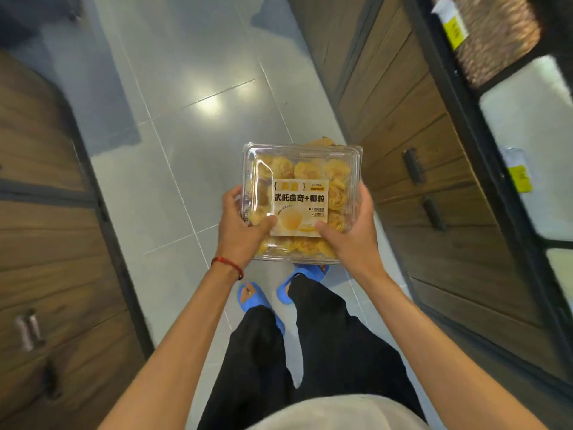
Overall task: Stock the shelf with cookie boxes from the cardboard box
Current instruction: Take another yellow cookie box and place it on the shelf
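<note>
Grey glossy floor tiles [192, 72] run up middle of frame, pale grout lines crossing. Two bright light reflections [214, 102] on tiles, centre top. Wood-grain cabinet [46, 228] along left edge, silver handle [28, 330] lower left. Wood-grain drawers [403, 125] on right, dark handles [412, 166]. Edges blurred.

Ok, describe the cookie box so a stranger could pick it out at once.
Start at the grey tiled floor running between the wooden cabinets. Above the blue slippers, the left hand and right hand grip a clear plastic cookie box by its sides. Nothing else here shows yellow cookies under a white label.
</note>
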Available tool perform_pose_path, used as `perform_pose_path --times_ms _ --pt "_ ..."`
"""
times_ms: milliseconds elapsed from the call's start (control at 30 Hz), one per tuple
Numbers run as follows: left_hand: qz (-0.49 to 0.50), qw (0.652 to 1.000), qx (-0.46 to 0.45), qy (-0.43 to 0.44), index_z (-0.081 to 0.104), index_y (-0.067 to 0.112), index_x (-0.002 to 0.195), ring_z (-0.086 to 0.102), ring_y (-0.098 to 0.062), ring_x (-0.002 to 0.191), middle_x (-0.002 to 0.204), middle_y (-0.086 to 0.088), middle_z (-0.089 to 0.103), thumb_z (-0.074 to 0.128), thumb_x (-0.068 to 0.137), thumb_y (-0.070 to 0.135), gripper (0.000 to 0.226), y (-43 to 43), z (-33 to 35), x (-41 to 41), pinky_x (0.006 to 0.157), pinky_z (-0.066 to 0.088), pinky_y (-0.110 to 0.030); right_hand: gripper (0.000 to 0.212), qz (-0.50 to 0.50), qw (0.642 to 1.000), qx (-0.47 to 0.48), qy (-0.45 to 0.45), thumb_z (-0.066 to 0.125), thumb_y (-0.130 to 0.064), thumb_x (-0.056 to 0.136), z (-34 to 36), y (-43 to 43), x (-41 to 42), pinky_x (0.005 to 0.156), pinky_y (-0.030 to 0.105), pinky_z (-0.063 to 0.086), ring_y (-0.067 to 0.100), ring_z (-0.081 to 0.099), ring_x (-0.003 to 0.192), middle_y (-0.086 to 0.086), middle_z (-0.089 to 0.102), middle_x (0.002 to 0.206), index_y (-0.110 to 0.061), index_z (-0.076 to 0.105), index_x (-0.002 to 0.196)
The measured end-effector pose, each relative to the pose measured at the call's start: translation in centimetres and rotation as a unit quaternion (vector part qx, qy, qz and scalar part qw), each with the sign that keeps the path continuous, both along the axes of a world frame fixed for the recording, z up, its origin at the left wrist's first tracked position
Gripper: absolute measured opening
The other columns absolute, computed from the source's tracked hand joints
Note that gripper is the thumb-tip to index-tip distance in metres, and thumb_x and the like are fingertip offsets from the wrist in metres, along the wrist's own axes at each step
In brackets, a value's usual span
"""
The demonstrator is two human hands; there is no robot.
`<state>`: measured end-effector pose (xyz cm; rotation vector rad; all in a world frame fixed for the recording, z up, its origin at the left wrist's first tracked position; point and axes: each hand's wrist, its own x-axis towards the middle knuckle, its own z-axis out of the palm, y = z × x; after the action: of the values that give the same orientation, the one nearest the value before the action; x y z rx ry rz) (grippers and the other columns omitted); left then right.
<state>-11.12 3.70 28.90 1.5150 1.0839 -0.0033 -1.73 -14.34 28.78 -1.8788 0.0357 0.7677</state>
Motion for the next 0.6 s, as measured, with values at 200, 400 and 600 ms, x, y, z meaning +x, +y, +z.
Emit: perform_pose_path --times_ms 200,400,600 --pt "0.052 0.998 0.018 -0.037 0.028 0.028 0.15 0.058 0.002 0.108 0.133 0.002 0.053 0.084 0.073 0.008 0.096 -0.2 4.9 -9.4 0.093 0.055 -0.034 0.107 0.079 0.997 0.017 -0.014 0.083 -0.011 0.082 4.9 1.6 -6.6 0.098 0.01 0.046 0.005 0.044 0.134 -0.014 0.037 0.15 -0.029 0.013 0.161" --pt "0.114 0.992 0.037 -0.047 0.025 0.026 0.153 0.059 -0.006 0.116 0.132 0.005 0.053 0.086 0.071 0.013 0.103 -0.8 8.7 -20.1 0.099 0.053 -0.04 0.105 0.165 0.985 0.034 -0.023 0.083 -0.011 0.083 9.1 2.8 -14.4 0.097 0.01 0.047 -0.007 0.047 0.123 -0.012 0.037 0.151 -0.027 0.014 0.16" --pt "0.197 0.977 0.062 -0.052 0.019 0.026 0.156 0.054 -0.002 0.121 0.146 -0.001 0.047 0.084 0.076 0.01 0.105 -2.7 11.7 -28.4 0.1 0.052 -0.037 0.112 0.265 0.962 0.043 -0.046 0.088 -0.026 0.077 12.1 3.8 -20.2 0.119 0.05 0.036 0.013 0.033 0.148 -0.008 0.027 0.165 -0.033 0.012 0.16"
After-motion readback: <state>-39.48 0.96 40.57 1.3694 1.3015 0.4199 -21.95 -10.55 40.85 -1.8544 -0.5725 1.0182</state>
